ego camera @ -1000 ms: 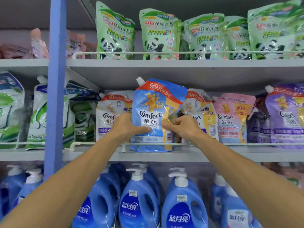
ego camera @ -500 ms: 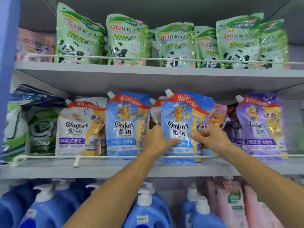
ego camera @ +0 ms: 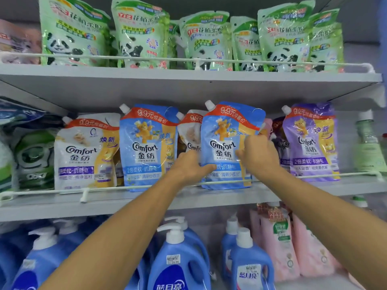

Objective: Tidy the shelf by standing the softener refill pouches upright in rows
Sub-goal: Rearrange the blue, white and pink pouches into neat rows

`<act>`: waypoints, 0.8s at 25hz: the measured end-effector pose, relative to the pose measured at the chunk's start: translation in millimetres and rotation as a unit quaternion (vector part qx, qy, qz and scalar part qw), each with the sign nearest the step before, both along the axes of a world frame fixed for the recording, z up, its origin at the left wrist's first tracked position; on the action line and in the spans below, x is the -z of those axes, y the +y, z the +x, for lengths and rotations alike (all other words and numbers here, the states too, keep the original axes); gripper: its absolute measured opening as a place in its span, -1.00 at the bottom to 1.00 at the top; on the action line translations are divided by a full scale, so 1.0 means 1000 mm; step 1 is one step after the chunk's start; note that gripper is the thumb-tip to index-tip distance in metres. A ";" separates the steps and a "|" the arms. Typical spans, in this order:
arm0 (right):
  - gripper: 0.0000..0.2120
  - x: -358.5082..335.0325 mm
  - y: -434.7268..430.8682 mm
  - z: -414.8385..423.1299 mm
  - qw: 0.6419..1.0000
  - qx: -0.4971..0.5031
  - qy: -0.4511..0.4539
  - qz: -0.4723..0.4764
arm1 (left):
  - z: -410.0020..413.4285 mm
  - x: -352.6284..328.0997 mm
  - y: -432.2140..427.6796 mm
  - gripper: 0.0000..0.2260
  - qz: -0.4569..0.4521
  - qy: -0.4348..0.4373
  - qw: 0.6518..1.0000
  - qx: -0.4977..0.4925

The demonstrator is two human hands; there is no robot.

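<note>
A blue Comfort softener pouch (ego camera: pixel 225 130) stands upright at the front of the middle shelf (ego camera: pixel 146 203), behind the white wire rail. My left hand (ego camera: pixel 188 166) grips its lower left edge, thumb across the front. My right hand (ego camera: pixel 258 153) holds its right side, fingers curled on the edge. To the left stand another blue pouch (ego camera: pixel 147 147) and a white pouch (ego camera: pixel 85 151). A second white pouch (ego camera: pixel 189 132) sits behind, partly hidden. A purple pouch (ego camera: pixel 312 141) stands at the right, with pink and dark pouches hidden behind my right hand.
Green panda pouches (ego camera: pixel 144 32) line the top shelf. Blue pump bottles (ego camera: pixel 178 262) and pink pouches (ego camera: pixel 278 243) fill the bottom shelf. Green detergent bags (ego camera: pixel 33 160) lie at the far left of the middle shelf, and a green bottle (ego camera: pixel 367 143) stands at its far right.
One blue pouch was left standing beside the white one. Both hands moved right and now hold a second blue pouch, which sits lower behind the rail. The view has shifted right.
</note>
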State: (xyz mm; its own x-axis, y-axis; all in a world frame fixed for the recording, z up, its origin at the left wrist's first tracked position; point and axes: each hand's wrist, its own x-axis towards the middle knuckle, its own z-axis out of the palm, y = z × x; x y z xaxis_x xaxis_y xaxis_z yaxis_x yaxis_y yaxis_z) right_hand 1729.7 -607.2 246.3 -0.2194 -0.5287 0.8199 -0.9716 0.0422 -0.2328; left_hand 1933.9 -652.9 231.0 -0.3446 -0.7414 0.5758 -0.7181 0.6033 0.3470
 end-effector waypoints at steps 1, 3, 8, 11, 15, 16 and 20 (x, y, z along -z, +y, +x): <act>-0.75 -0.005 0.007 0.018 0.997 0.037 0.053 -0.032 | 0.011 -0.003 0.006 -0.54 -0.030 -0.057 0.997 -0.034; -0.79 -0.013 0.014 0.053 0.988 0.029 0.129 -0.081 | 0.037 -0.011 0.017 -0.55 -0.087 -0.161 0.979 -0.092; -0.50 -0.016 -0.001 0.128 0.949 -0.218 0.198 0.108 | 0.115 -0.030 0.038 -0.31 -0.057 -0.250 0.953 -0.159; -0.39 -0.017 -0.022 0.153 0.945 -0.222 0.162 0.175 | 0.156 -0.039 0.039 -0.32 -0.025 -0.251 0.946 -0.202; -0.43 -0.019 -0.045 0.163 0.946 -0.211 0.112 0.217 | 0.183 -0.044 0.020 -0.39 0.018 -0.224 0.951 -0.213; -0.47 -0.019 -0.048 0.163 0.946 -0.214 0.100 0.222 | 0.184 -0.043 0.014 -0.42 0.027 -0.219 0.953 -0.209; -0.52 -0.020 -0.069 0.158 0.949 -0.211 0.065 0.224 | 0.187 -0.044 -0.014 -0.48 0.064 -0.187 0.961 -0.194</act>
State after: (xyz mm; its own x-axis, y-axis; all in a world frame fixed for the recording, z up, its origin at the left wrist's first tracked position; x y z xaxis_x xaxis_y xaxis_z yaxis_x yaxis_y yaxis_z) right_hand 1888.1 -676.3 265.9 0.1776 -0.8487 0.4981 -0.9433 -0.2911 -0.1597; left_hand 2121.1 -666.6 274.8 -0.1933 -0.9124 0.3608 -0.9691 0.2349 0.0747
